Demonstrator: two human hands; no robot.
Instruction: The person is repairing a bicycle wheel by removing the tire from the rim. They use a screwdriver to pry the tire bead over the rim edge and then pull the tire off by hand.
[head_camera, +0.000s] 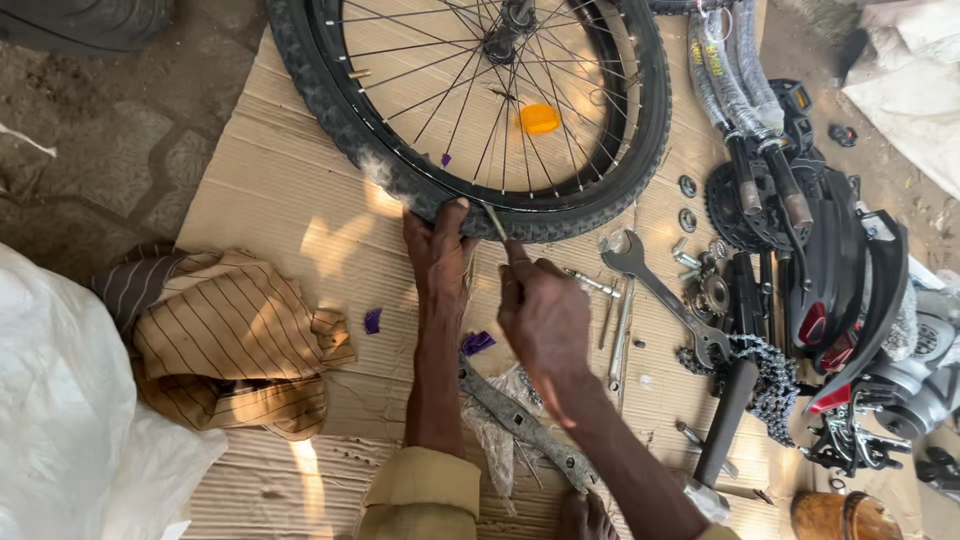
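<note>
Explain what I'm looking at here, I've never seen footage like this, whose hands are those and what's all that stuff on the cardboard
This is one picture from a camera worn on a person's head, looking down at their own two bare hands. The left hand presses on the knobby tyre of a spoked bicycle wheel lying flat. The right hand pinches a thin metal tool with its tip at the tyre's edge.

Everything rests on a sheet of cardboard spread over the ground. To the right lie an open-ended wrench, a bicycle chain, a toothed chainring and small bolts. A flat metal bar lies below the forearms. On the left sits a folded striped cloth beside a white plastic sheet.
</note>
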